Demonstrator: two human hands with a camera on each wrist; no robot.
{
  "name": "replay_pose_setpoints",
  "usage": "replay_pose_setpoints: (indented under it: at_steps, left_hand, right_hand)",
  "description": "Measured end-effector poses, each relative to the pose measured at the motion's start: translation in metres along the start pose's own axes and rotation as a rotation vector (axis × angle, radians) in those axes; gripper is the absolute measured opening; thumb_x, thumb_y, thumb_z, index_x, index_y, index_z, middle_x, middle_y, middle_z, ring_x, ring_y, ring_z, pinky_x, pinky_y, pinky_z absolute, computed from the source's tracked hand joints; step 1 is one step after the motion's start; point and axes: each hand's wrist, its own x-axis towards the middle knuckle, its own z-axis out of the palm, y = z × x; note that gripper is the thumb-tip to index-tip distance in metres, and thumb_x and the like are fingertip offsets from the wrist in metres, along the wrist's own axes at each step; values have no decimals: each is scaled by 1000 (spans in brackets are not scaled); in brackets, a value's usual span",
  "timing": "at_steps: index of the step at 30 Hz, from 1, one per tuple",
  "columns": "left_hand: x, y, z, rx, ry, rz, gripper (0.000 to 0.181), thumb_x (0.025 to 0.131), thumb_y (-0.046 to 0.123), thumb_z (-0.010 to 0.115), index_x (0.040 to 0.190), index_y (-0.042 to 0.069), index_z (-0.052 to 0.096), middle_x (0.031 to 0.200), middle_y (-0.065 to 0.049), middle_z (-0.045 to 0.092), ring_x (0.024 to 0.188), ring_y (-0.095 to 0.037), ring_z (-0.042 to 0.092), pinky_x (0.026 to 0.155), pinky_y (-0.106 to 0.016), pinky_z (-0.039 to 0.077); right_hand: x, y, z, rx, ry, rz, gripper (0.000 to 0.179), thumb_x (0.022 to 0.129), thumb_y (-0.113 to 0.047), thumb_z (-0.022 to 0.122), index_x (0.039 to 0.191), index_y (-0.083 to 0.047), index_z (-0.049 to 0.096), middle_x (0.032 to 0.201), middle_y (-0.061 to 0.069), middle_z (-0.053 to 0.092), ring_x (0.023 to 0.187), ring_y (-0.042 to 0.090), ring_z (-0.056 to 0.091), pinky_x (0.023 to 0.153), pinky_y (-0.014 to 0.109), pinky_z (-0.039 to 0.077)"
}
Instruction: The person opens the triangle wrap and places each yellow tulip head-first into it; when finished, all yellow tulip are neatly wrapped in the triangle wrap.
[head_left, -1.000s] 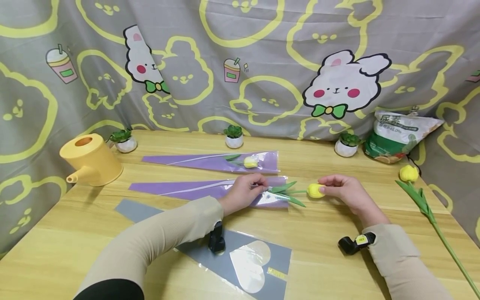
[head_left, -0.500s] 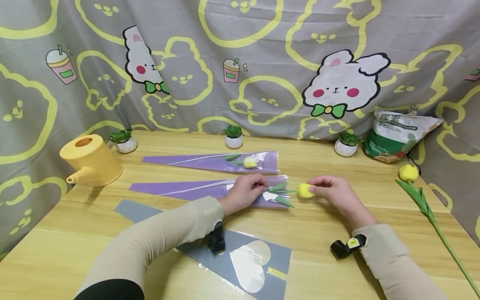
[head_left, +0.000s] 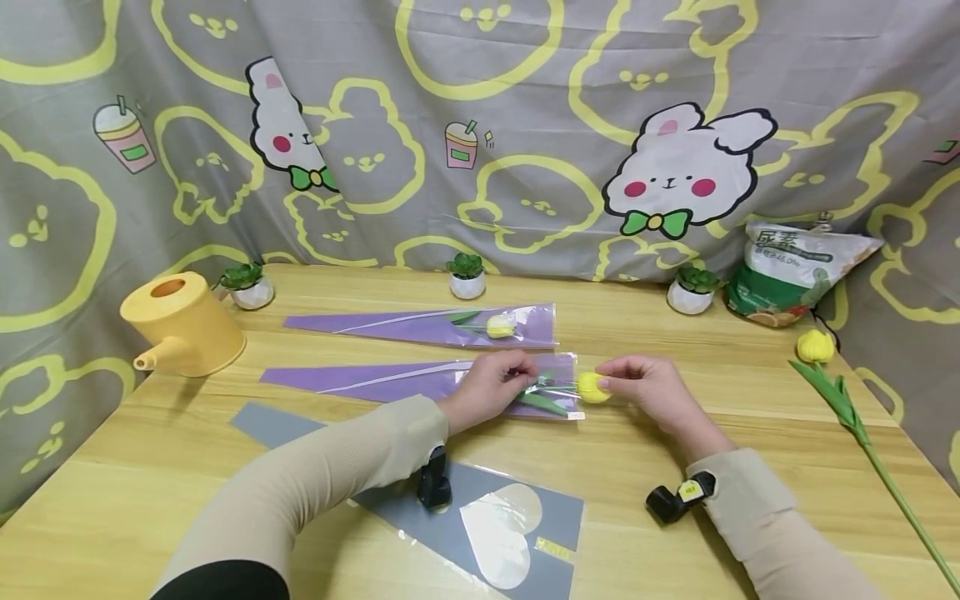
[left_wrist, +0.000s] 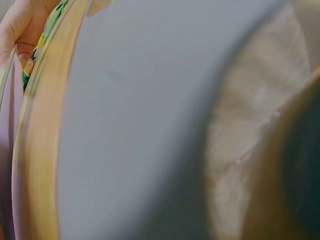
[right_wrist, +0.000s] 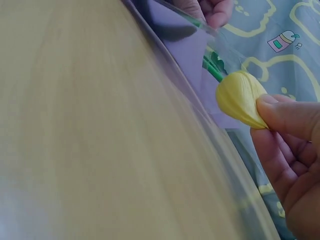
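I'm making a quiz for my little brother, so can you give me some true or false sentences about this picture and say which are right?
1. The right hand pinches a yellow flower head. True.
2. The left hand holds the watering can. False: that hand is at the nearer purple wrapper.
3. Three small potted plants stand toward the back of the table. True.
4. The gray wrapper has a star on it. False: it has a heart.
5. The farther purple wrapper has no flower in it. False: a pale yellow flower lies inside.
6. A loose yellow flower lies at the right side of the table. True.
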Motion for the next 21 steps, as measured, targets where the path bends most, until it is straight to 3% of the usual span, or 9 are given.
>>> replay_pose_setpoints:
  at_steps: [5,21]
  left_hand:
    - [0,-1,0,10,14,-8,10,84,-2,61,83,7,64,87,-4,66,82,-13,60,76,-20,50]
    - [2,-3,1,-18,67,-27,9,85,-2,60,85,6,64,88,-4,67,83,-13,60,77,-21,50]
  right_hand:
    - [2,0,4,3,18,21,28,80,-9,71,100,9,64,84,4,68,74,6,55,63,20,47]
    - [3,1,8,43,26,47,29,80,-9,70,102,9,64,84,-2,68,76,5,56,64,19,49]
